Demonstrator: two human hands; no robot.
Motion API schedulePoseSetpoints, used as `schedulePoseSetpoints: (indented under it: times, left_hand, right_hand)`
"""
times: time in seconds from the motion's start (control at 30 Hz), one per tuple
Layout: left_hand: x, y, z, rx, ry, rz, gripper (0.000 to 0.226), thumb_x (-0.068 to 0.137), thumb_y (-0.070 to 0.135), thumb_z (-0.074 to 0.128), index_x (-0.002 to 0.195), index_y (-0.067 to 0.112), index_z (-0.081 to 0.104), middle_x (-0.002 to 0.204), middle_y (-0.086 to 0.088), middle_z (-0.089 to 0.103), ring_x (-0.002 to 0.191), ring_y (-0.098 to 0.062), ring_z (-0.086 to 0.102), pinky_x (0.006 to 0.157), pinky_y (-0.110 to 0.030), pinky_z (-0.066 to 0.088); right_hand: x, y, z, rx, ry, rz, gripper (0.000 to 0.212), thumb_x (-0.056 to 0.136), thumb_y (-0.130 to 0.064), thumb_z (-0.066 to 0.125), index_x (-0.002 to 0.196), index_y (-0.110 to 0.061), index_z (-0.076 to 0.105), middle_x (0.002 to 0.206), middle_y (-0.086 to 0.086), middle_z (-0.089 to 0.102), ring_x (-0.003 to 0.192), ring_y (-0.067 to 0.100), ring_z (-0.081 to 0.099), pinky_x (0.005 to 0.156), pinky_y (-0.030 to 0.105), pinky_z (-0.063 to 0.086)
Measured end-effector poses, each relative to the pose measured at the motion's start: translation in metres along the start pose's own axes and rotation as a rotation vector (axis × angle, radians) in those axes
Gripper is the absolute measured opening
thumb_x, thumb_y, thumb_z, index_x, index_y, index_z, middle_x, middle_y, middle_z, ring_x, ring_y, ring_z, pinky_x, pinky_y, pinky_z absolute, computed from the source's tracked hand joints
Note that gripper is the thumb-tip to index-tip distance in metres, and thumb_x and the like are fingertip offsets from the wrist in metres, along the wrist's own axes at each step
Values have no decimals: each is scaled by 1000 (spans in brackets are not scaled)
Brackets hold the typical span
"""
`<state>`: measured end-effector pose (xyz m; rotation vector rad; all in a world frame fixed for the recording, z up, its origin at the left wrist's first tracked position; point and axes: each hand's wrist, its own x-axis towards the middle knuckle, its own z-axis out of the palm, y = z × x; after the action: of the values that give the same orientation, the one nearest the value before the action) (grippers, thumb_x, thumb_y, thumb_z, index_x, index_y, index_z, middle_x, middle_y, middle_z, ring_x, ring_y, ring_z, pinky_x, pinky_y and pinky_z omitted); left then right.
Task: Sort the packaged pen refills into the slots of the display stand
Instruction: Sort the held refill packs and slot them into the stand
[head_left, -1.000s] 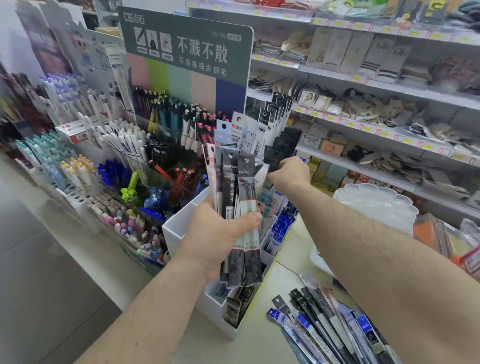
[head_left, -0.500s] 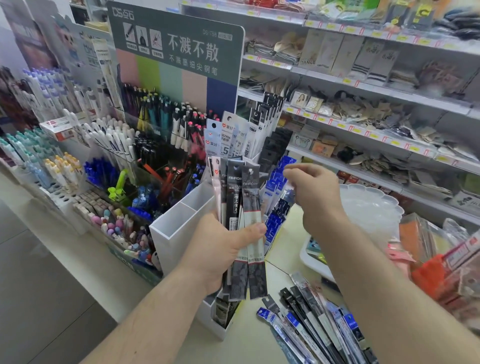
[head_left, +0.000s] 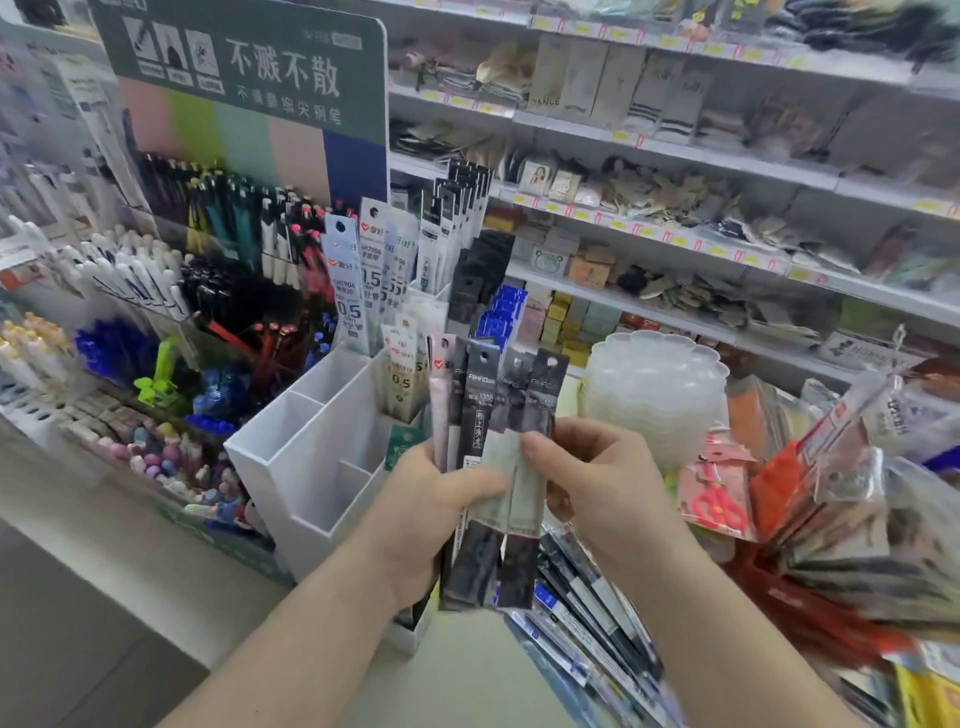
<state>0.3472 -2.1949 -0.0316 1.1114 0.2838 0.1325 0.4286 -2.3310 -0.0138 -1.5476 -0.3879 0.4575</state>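
My left hand (head_left: 426, 512) grips a fanned bundle of packaged pen refills (head_left: 498, 415), mostly black sleeves with one pale pink one. My right hand (head_left: 597, 483) pinches the rightmost packs of that bundle with thumb and fingers. The white display stand (head_left: 311, 436) stands just left of the hands. Its front slots look empty, while its back slots hold upright white refill packs (head_left: 363, 270) and black ones (head_left: 457, 218). More loose refill packs (head_left: 587, 618) lie on the counter beneath my right wrist.
Tiered trays of pens (head_left: 156, 291) fill the left side under a green sign (head_left: 244, 67). A stack of clear scalloped plates (head_left: 654, 384) sits right of the stand. Packaged scissors (head_left: 717, 493) and blurred hanging packs crowd the right; shelves of goods run behind.
My right hand came back from the stand's upper slots and now pinches the bundle in my left hand. The view shifted closer and slightly left.
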Motion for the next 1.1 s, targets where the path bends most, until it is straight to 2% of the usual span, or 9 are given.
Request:
schedulePoseSetpoints:
  times: [0.13, 0.27, 0.33, 0.43, 0.53, 0.7, 0.83, 0.93, 1.1]
  left_hand:
    - [0, -2, 1, 5, 139, -24, 24, 87, -9, 63, 110, -5, 69, 100, -26, 74, 86, -38, 74, 68, -45, 63]
    - [1, -7, 1, 78, 155, -4, 27, 85, -5, 67, 112, -3, 69, 101, -21, 75, 93, -38, 73, 74, -43, 61]
    - [1, -8, 2, 87, 120, -5, 27, 84, 1, 70, 111, 0, 70, 101, -19, 76, 92, -34, 73, 72, -38, 59]
    - [0, -6, 2, 13, 49, -70, 30, 82, 8, 69, 112, 1, 70, 100, -20, 75, 86, -31, 74, 66, -34, 59]
    - [0, -4, 1, 18, 79, -78, 23, 88, -8, 59, 107, 0, 70, 96, -23, 75, 80, -32, 74, 62, -35, 59]
    - [3, -4, -2, 47, 146, -79, 20, 90, -5, 63, 108, 0, 70, 100, -23, 75, 89, -39, 73, 70, -44, 62]
    - [3, -4, -4, 58, 68, -90, 24, 88, 4, 67, 112, 1, 69, 102, -18, 76, 90, -31, 75, 67, -34, 60]
    - [3, -3, -6, 81, 36, -114, 41, 77, 16, 72, 115, 2, 68, 105, -17, 76, 96, -32, 74, 73, -38, 60]
    - [2, -4, -4, 73, -22, -183, 50, 75, 23, 72, 120, 1, 66, 112, -21, 73, 105, -36, 71, 89, -48, 56]
  right_hand:
    - [-5, 2, -8, 276, 30, 71, 8, 79, -17, 71, 79, -11, 77, 57, 6, 56, 40, 10, 40, 38, 19, 33]
    - [-6, 10, 0, 278, 9, 83, 31, 81, -9, 72, 111, -9, 64, 63, 6, 52, 43, 11, 46, 39, 20, 37]
    - [-4, 13, 4, 205, 16, 78, 9, 89, -3, 69, 97, -7, 70, 60, 6, 52, 42, 11, 44, 39, 20, 36]
    - [1, 17, 3, 149, 69, 72, 20, 90, -5, 70, 71, -10, 72, 54, 5, 52, 40, 11, 41, 38, 20, 33]
    - [1, 14, 1, 174, 78, 92, 21, 89, -8, 71, 68, -10, 69, 58, 9, 55, 41, 12, 41, 38, 20, 33]
    - [-1, 10, -1, 277, 48, 128, 31, 90, -9, 67, 61, -16, 69, 57, 8, 55, 40, 13, 40, 41, 21, 29]
    - [-1, 12, 3, 160, 58, 75, 12, 91, -10, 69, 82, -3, 66, 68, 17, 55, 43, 16, 42, 40, 22, 34]
    - [0, 13, 2, 184, 38, 119, 5, 90, -9, 70, 93, -6, 69, 71, 12, 60, 43, 13, 44, 39, 21, 36]
    - [2, 15, -1, 178, -21, 191, 24, 90, -8, 68, 69, -16, 77, 62, 6, 62, 44, 9, 42, 45, 21, 36]
